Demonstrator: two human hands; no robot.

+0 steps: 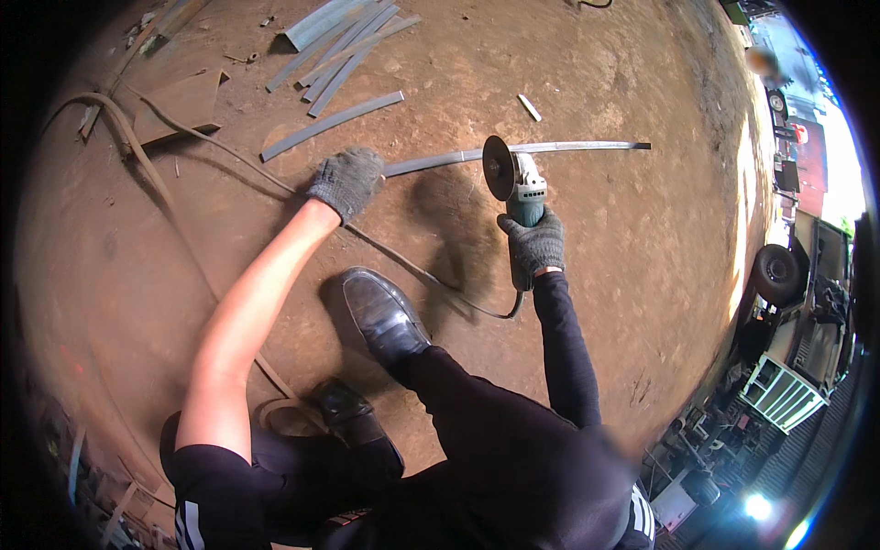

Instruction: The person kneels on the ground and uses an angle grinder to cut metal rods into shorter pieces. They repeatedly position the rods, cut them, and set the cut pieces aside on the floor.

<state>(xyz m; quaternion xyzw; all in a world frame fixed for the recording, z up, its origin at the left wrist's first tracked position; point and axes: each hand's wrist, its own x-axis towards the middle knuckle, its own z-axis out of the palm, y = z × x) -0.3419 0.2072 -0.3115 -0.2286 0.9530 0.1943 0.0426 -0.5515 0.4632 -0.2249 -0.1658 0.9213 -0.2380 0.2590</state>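
Wearing a grey knit glove, my left hand is closed at the left end of a long, narrow metal strip. That strip runs to the right, low over the brown ground. My right hand, gloved too, grips the green body of an angle grinder. The grinder's dark disc stands upright at the strip, in front of part of it; whether it touches the metal I cannot tell. A cord leaves the grinder's lower end and curves left across the ground.
Several loose metal strips and an angled metal piece lie at the far left. One more strip is nearer. A small offcut lies beyond the disc. A hose crosses at left. My shoe is close below the strip.
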